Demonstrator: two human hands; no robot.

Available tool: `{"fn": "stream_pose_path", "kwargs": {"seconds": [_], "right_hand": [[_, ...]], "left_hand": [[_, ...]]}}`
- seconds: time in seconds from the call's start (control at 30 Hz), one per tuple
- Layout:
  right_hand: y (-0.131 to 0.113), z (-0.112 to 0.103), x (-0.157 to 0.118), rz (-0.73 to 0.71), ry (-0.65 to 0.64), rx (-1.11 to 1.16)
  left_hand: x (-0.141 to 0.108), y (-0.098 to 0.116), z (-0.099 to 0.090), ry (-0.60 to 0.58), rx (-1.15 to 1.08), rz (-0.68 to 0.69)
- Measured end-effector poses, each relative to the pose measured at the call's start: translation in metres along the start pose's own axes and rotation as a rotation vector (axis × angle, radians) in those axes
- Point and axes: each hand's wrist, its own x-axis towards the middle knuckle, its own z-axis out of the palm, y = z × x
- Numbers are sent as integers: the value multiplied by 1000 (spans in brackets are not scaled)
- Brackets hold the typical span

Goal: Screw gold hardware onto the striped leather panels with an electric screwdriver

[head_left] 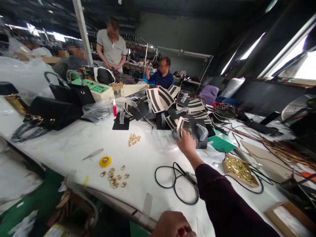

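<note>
A dim workshop spreads beyond the white table. From the wearer, a striped panel sits at one o'clock, at the near side of a pile, with the right hand touching it (whether clamped there or only resting, I cannot tell). The left hand, near six o'clock, is curled, its grip hidden. The panel looks light and bendy, probably springy rather than fragile; a pinch along its edge should suit it

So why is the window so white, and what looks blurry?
Head view: the window glares white, probably because outside is brighter than the dark wall; also in the head view, things near the edges, like the left plastic, look smeared, while the rings look clearer.
</note>
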Motion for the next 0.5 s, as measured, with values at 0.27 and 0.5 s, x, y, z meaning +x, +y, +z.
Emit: {"fn": "stream_pose_path", "kwargs": {"seconds": [0.27, 0.5], "right_hand": [[4, -62, -65, -32, 35, 506], [-32, -92, -222, 4, -763, 1160]], "left_hand": [[-10, 19, -10, 180, -337, -96], [-84, 41, -86, 727, -827, -74]]}}
